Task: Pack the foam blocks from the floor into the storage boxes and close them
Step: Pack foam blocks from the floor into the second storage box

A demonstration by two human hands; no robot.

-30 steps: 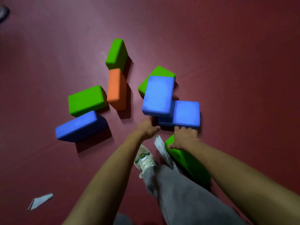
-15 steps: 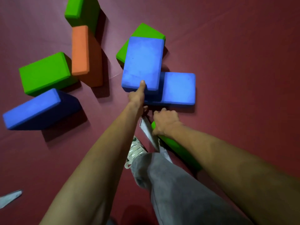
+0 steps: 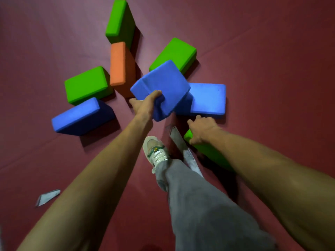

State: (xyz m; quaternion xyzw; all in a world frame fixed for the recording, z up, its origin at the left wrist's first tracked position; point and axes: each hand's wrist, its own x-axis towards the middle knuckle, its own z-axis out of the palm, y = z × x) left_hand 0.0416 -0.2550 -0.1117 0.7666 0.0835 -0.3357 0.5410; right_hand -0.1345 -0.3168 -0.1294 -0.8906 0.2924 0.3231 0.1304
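- Dark red floor (image 3: 272, 69), matte with a faint seam, carries plain foam blocks, all brick-shaped, softly edged and finely textured.
- Left hand (image 3: 146, 104) grips the tilted blue block (image 3: 163, 82), fingers wrapped round its near corner. That block leans over the left end of the flat blue block (image 3: 210, 98).
- Right hand (image 3: 201, 129) curls its fingers over the end of the near green block (image 3: 208, 151), which lies just right of the shoe (image 3: 155, 151).
- Behind the tilted block lies the far green block (image 3: 174, 53).
- An orange block (image 3: 119, 64) stands on edge, touching the tall green block (image 3: 117, 17) beyond it.
- Further left, the left green block (image 3: 87, 84) and the left blue block (image 3: 78, 115) sit close together.
- The shoe's small emblem is too small to read.
- A grey strip (image 3: 179, 142) lies between the shoe and the near green block, and a scrap (image 3: 48, 197) lies well apart at lower left.
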